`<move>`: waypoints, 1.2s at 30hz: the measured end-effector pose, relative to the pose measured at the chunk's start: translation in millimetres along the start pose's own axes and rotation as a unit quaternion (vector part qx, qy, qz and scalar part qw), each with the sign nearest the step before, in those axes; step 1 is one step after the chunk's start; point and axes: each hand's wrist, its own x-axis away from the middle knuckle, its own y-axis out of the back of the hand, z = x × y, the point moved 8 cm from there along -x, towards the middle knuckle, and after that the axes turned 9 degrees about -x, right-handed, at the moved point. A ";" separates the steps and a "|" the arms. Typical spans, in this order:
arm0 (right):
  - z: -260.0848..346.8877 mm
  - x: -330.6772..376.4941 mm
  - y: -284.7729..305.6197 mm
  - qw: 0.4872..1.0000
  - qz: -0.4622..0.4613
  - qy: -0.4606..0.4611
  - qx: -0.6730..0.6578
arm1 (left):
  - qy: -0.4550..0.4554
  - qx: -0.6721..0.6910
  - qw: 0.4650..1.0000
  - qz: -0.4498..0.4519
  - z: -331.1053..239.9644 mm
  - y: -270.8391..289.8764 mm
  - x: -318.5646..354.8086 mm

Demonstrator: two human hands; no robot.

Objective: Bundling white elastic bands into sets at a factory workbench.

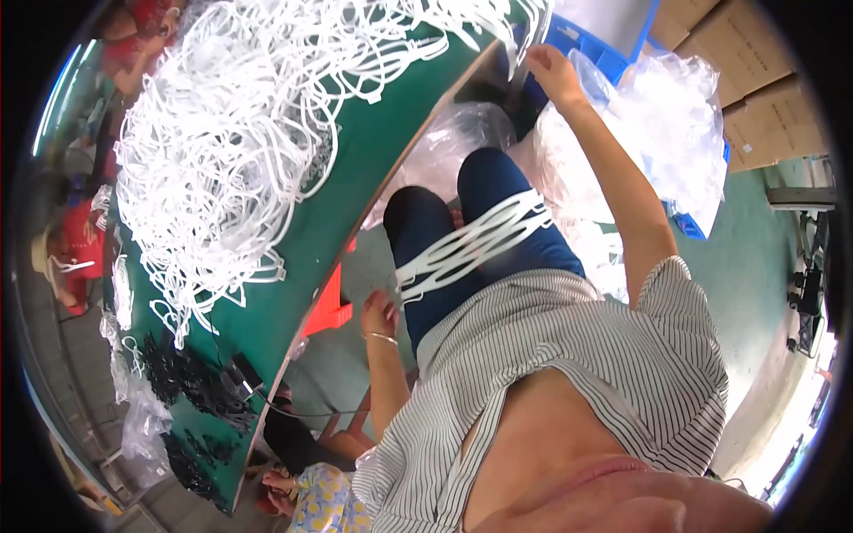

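Observation:
A bundle of white cables [480,240] lies across my lap in long loops. My left hand [379,314] is beside my left thigh, at the left end of that bundle, its fingers curled; anything inside them is hidden. Stretched far forward, my right hand [553,75] has thumb and fingers pinched together at white cable ends hanging over the table's far right edge. A large tangled heap of white cables [222,151] covers much of the green table [311,240] to my left.
Black cables [200,386] and a small black box [242,375] with a cord lie on the table's near part. At right are clear plastic bags [666,115], a blue crate [591,49] and cardboard boxes [746,53]. A red stool [329,306] stands under the table edge. Other people sit nearby.

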 end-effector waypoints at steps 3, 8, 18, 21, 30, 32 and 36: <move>24.0 -52.1 2.1 0.994 -0.079 0.061 0.034 | -0.161 -0.115 0.979 -0.055 -34.3 4.4 5.5; 88.0 -117.8 -9.1 0.952 -0.155 0.224 0.140 | -0.385 -0.147 0.905 0.103 -94.1 -64.6 59.3; 100.7 -213.0 -64.2 0.966 -0.082 0.018 0.245 | -0.570 -0.275 0.753 0.177 -148.2 -170.8 191.6; 110.6 -224.2 -78.4 0.945 -0.061 0.117 0.300 | -0.564 -0.282 0.754 0.187 -144.3 -171.6 190.1; 141.3 -189.5 -77.6 0.906 -0.023 0.313 0.283 | -0.566 -0.304 0.734 0.220 -156.1 -187.8 196.4; 153.5 -168.6 -58.9 0.922 -0.016 0.354 0.155 | -0.566 -0.297 0.733 0.235 -165.3 -192.9 201.0; 181.9 -116.9 -27.4 0.931 0.046 0.347 0.103 | -0.586 -0.291 0.700 0.285 -197.3 -228.7 213.9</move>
